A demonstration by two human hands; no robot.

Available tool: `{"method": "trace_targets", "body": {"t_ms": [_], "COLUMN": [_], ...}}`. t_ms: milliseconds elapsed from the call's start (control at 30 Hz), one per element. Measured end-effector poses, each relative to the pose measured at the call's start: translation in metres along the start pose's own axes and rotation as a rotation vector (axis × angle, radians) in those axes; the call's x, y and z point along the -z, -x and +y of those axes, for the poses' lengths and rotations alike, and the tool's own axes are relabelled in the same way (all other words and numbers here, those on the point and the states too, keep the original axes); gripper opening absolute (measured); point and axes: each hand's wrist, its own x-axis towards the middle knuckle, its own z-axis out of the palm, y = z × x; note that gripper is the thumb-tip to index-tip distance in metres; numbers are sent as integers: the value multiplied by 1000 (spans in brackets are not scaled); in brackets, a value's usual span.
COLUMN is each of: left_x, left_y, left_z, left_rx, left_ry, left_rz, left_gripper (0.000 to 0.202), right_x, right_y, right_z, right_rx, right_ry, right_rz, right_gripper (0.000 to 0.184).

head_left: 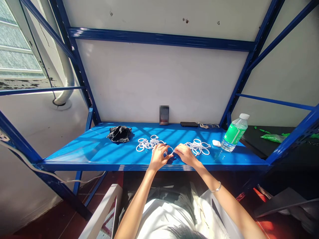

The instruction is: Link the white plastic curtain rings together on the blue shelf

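Just above the front of the blue shelf (82, 151), my left hand (159, 156) pinches a thin white ring (170, 148). My right hand (185, 154) has its fingertips closed on the right side of that same ring. Behind my left hand lies a loose pile of white rings (147, 144), partly covered by the fingers. Another heap of similar rings (199, 147) spreads just right of my right hand. What the rings are made of is too small to make out.
A crumpled black plastic bag (119, 134) lies at the left. Along the back are a dark upright box (164, 115), a black phone (188, 124) and a coiled cable (209, 125). A water bottle (234, 133) stands at the right beside a small white case (216, 143). Blue posts flank the shelf.
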Motion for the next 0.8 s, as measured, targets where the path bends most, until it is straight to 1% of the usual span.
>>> {"method": "trace_targets", "body": {"t_ms": [333, 500, 567, 633, 700, 800], "left_x": [-1, -2, -3, -5, -7, -10], "left_y": [1, -1, -2, -3, -3, -2], "left_z": [0, 0, -1, -2, -3, -5], "left_rx": [-1, -15, -1, 43, 109, 213], "left_ry": [3, 39, 57, 38, -18, -111], "left_rz": [8, 57, 90, 132, 180, 234], "left_gripper": [33, 35, 36, 35, 34, 33], "right_x": [1, 1, 1, 1, -1, -6], "right_y": [0, -2, -3, -4, -4, 0], "right_z": [-1, -3, -5, -7, -6, 2], "right_rx": [19, 4, -41, -122, -228, -374], "right_ry": [19, 26, 42, 86, 171, 361], "right_rz": [2, -14, -16, 9, 72, 180], "right_gripper": [33, 33, 32, 30, 27, 27]}}
